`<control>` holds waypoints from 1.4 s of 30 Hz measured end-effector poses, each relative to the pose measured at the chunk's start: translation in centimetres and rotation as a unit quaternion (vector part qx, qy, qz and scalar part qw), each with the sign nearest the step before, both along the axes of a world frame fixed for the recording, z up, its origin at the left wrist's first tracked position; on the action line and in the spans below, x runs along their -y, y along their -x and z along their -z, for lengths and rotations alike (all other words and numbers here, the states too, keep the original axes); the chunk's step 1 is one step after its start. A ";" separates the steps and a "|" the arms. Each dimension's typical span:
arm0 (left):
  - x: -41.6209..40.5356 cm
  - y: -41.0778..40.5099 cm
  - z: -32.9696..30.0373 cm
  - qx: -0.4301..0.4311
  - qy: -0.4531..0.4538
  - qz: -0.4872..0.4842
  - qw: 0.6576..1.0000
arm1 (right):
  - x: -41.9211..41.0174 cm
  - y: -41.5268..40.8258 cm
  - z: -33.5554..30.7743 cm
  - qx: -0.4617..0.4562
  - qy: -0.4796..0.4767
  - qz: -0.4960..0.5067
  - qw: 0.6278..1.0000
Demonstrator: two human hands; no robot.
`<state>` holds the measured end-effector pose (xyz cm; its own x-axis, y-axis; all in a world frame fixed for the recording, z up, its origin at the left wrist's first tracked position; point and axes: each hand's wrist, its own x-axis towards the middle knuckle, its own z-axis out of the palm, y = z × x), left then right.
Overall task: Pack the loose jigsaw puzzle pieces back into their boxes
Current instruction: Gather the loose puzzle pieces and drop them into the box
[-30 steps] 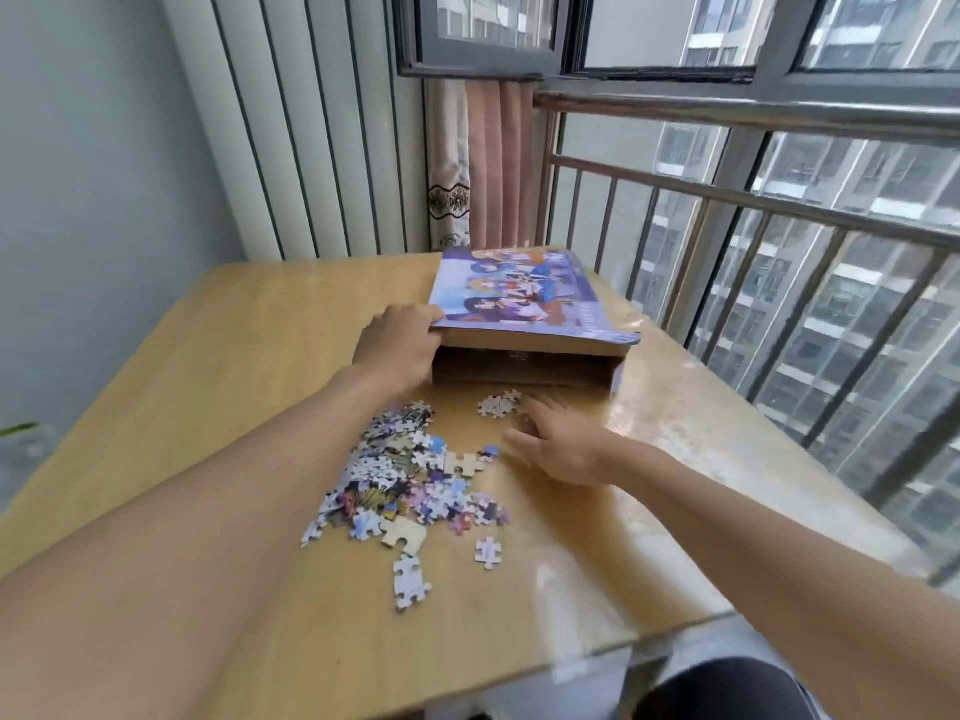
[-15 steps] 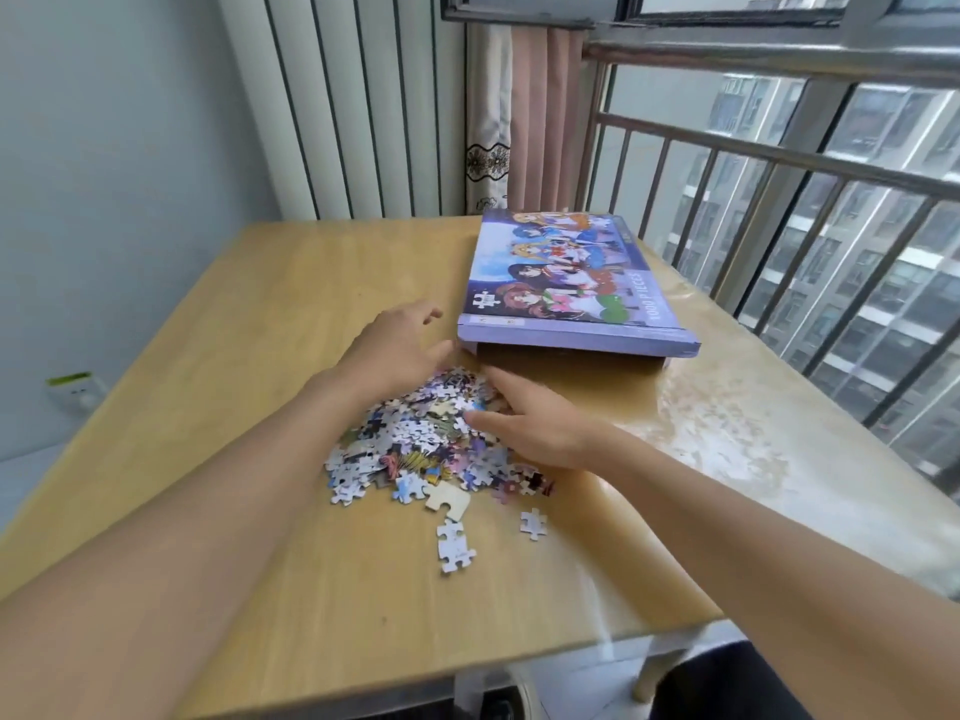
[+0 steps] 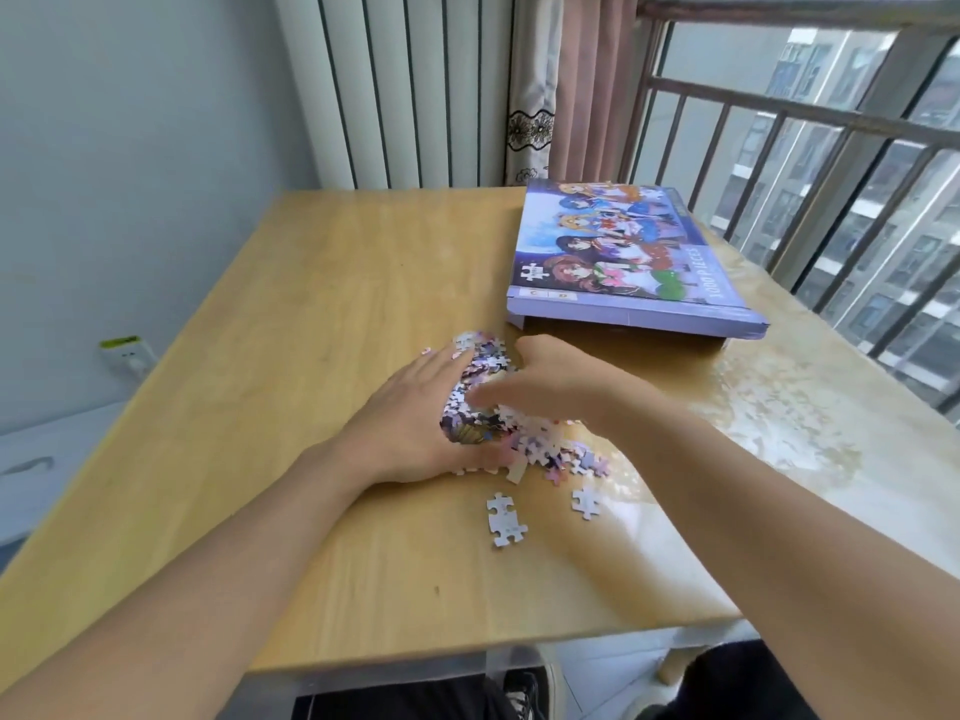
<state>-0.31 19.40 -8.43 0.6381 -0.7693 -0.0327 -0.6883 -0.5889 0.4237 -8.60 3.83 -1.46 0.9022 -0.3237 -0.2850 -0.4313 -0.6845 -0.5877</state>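
Note:
A heap of loose jigsaw pieces (image 3: 485,407) lies on the wooden table (image 3: 311,314). My left hand (image 3: 410,423) presses against the heap from the left with fairly straight fingers. My right hand (image 3: 558,387), blurred, cups it from the right, so the pieces are bunched up between both palms. Two stray pieces, one joined pair (image 3: 506,519) and a single (image 3: 584,502), lie nearer to me. The purple puzzle box (image 3: 623,262) with a cartoon picture sits just behind the hands, its lid down.
The table's right part (image 3: 810,423) is glossy and reflective, next to a metal window railing (image 3: 810,111). A white radiator (image 3: 410,85) and a curtain (image 3: 550,85) stand behind the table. My shoes and dark trousers show below the table's front edge.
My left hand has let go of the box lid, which has dropped down. Both hands have closed in on the spread pieces and pushed them into a tighter, taller heap.

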 end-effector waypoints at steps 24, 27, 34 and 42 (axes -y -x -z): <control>4.1 0.3 -0.7 -0.256 0.451 -0.075 0.852 | 0.0 -4.5 0.1 -0.008 -0.445 0.163 0.881; 5.2 0.5 -1.0 -0.277 0.525 -0.093 0.800 | 0.7 -4.5 0.7 -0.013 -0.498 0.169 0.850; 6.7 0.1 -2.4 -0.287 0.592 -0.164 0.735 | 1.3 -3.5 2.6 0.030 -0.472 0.139 0.870; 7.2 -1.1 -3.9 -0.319 0.574 -0.160 0.737 | 1.9 -2.5 2.0 0.066 -0.465 0.138 0.872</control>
<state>0.83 12.24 -4.58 0.9293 -0.3374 0.1505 -0.0369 0.3205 0.9465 -6.11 1.94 -3.46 0.8711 -0.2184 -0.4400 -0.3908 0.2344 -0.8901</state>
